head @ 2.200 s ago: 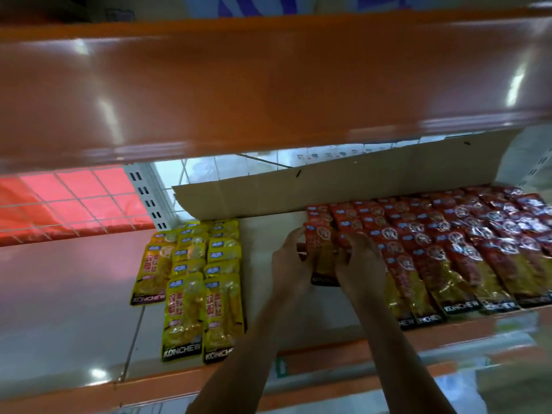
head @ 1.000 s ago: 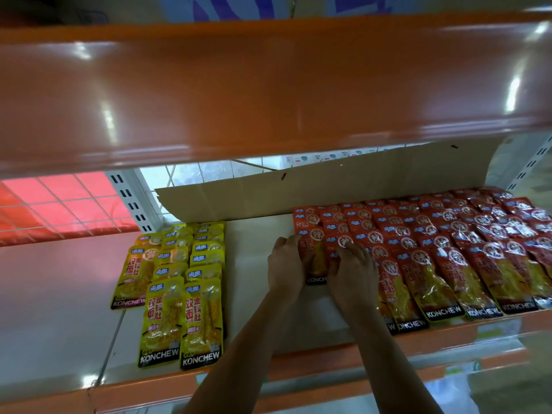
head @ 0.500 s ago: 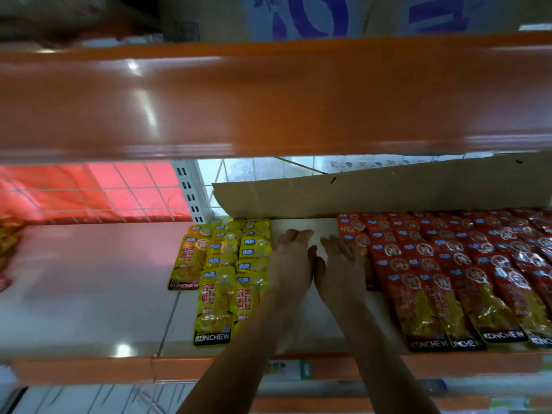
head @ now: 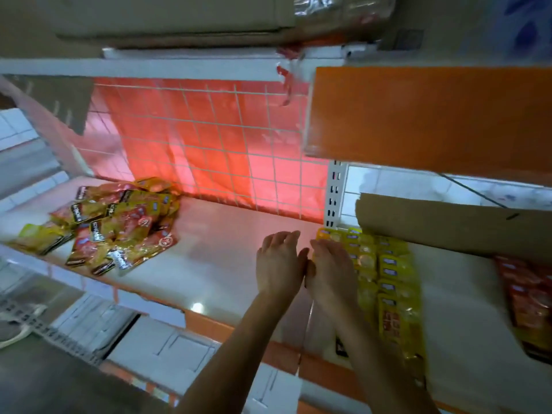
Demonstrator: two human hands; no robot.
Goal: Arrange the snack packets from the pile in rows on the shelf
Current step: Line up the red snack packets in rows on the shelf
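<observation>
A loose pile of yellow and red snack packets [head: 116, 225] lies at the far left of the white shelf [head: 221, 252]. Yellow packets [head: 388, 276] lie in rows to the right of my hands, and red packets [head: 528, 300] in rows at the right edge. My left hand [head: 279, 264] and my right hand [head: 331, 270] hover side by side, palms down, over the bare shelf between the pile and the yellow rows. Both hold nothing. My right hand partly covers the left yellow row.
A red wire-grid back panel [head: 227, 144] stands behind the shelf. An orange upper shelf [head: 433, 115] overhangs at the right. A cardboard sheet [head: 448, 225] leans behind the rows. The shelf's orange front lip [head: 209, 324] runs below my wrists. White boxes [head: 167, 354] sit lower down.
My hands left the red rows and moved left past the yellow rows, empty. The view swung left and brought the loose pile into sight.
</observation>
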